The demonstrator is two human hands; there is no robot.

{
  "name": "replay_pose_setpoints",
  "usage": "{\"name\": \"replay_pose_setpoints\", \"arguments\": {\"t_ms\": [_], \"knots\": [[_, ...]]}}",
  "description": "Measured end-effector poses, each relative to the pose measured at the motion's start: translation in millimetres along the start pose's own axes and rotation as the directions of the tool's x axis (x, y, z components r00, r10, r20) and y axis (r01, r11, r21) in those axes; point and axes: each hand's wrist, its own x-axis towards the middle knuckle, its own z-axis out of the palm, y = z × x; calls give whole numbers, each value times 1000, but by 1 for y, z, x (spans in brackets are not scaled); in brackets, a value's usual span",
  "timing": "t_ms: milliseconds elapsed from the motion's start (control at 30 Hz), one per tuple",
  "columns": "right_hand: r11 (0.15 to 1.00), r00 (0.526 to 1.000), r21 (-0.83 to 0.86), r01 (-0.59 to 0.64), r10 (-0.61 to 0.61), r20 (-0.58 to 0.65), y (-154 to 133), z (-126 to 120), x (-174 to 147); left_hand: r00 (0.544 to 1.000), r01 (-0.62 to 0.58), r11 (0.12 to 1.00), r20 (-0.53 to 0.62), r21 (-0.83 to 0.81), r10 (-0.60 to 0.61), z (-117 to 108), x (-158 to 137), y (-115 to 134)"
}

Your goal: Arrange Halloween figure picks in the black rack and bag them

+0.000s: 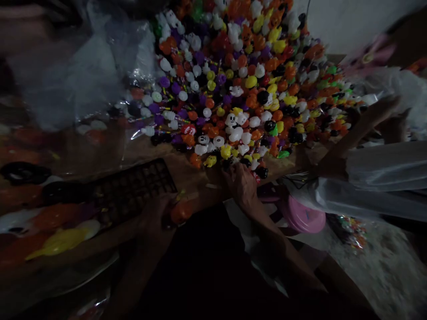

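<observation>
My left hand (156, 215) is dim and blurred beside the black compartment tray (143, 180). Its fingers curl round an orange rounded plastic figure (181, 212), with a small yellow-green bit above it. At the near edge of a big heap of small plastic figures (235, 133), my right hand (243, 183) reaches down with bent fingers. Its fingertips are hidden among a yellow figure (226, 152) and black and white ones, so what they grip cannot be made out. The heap mixes orange, white, purple, yellow and black pieces, some with patterned sticks.
Clear plastic bags (100, 66) lie at the left, near larger coloured pieces (56, 218). Another person's arm (360, 129) rests at the heap's right side. Below the table stands a pink stool (305, 213), with a bag of small coloured pieces (355, 231) on the floor.
</observation>
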Motion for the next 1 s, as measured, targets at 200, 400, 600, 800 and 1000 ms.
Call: {"name": "replay_pose_setpoints", "arguments": {"t_ms": [200,400,600,800,1000], "knots": [[998,1000,66,-19,20,-19,-6,20,6,994,-53,954,-80,295,80,-9,-9,-32],[888,980,417,195,-164,-109,-57,17,30,995,-72,961,92,267,49,-48,-13,-37],[572,829,699,429,-557,-52,-164,57,57,995,-15,980,103,201,-6,-62,-15,-32],[555,688,661,506,-721,79,-202,69,73,996,-83,971,46,224,75,-41,-18,-36],[522,763,820,236,-621,176,-227,105,78,998,-57,983,10,176,56,-35,-15,-34]]}}
